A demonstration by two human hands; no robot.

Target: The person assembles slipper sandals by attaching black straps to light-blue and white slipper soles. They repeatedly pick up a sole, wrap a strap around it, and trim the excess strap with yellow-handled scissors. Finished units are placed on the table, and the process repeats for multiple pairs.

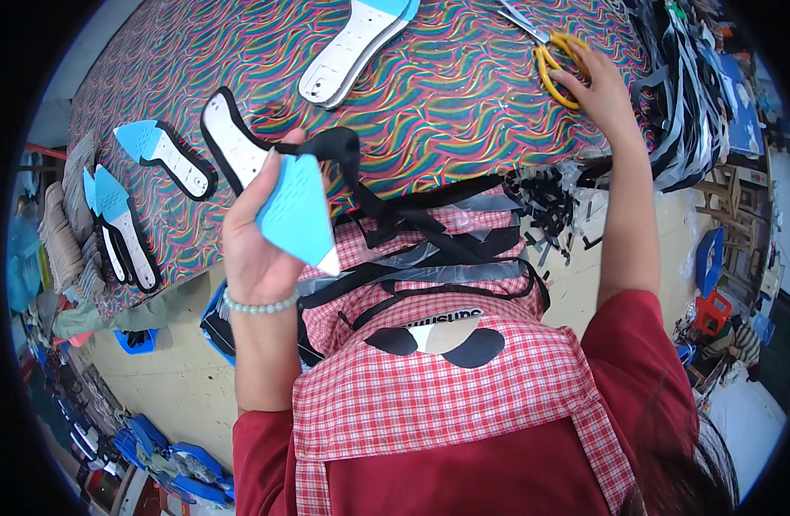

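My left hand (262, 249) grips a shoe insole (232, 142) with a pointed light-blue front, a white heel part and black edging. A black strip (348, 155) trails from the insole toward my lap. At the upper right, my right hand (603, 93) has its thumb and fingers closed on the yellow handles of a pair of scissors (545, 64). The blades point up and left, away from me, over the patterned table cover. Whether the scissors rest on the cover or are slightly lifted, I cannot tell.
More blue-and-white insoles lie on the patterned table (464, 103): a stack (339, 64) at the far middle, one (176, 159) at the left, several (124, 228) beyond it. Black strips (683, 112) hang at the right edge. Black offcuts (545, 206) and strips lie by my checked apron (447, 396).
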